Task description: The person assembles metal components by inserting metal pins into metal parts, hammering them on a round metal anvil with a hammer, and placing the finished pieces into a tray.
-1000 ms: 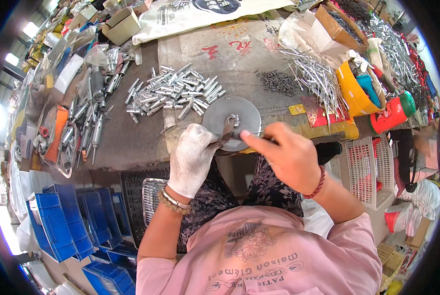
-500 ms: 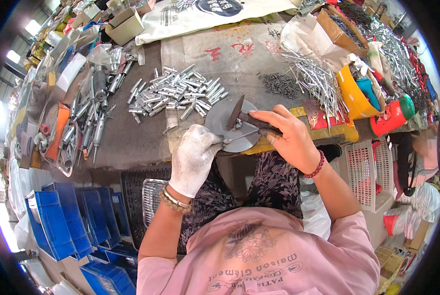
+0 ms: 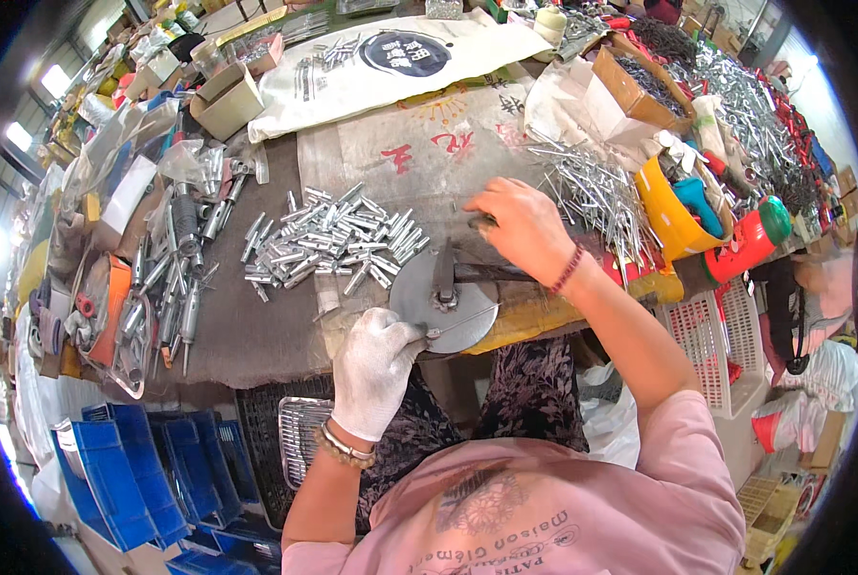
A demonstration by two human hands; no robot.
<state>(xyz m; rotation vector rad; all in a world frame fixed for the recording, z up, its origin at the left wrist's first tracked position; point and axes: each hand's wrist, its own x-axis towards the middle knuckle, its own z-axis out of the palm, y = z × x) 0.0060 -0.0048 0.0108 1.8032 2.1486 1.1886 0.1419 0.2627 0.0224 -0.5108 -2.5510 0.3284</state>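
Observation:
My left hand [image 3: 376,374], in a white glove, pinches a thin metal rod [image 3: 465,321] that lies across a round grey metal disc [image 3: 412,297] at the table's front edge. A hammer [image 3: 443,273] rests with its head on the disc, its dark handle pointing right. Beyond the handle, my bare right hand [image 3: 525,228] hovers over the spot where small dark pins lie, fingertips drawn together. Something dark shows at them, too small to name. Left of the disc is a heap of short silver metal tubes [image 3: 338,240].
Long thin metal rods [image 3: 601,196] are piled at the right, beside a yellow container [image 3: 668,211] and a red jar with a green lid [image 3: 750,240]. Tools and metal parts [image 3: 175,249] crowd the left. A white printed bag [image 3: 352,72] lies at the back; blue bins [image 3: 122,479] stand below left.
My right hand has let go of the hammer and moved up and away to the dark pins. The hammer now lies on the disc. My left hand still grips the rod.

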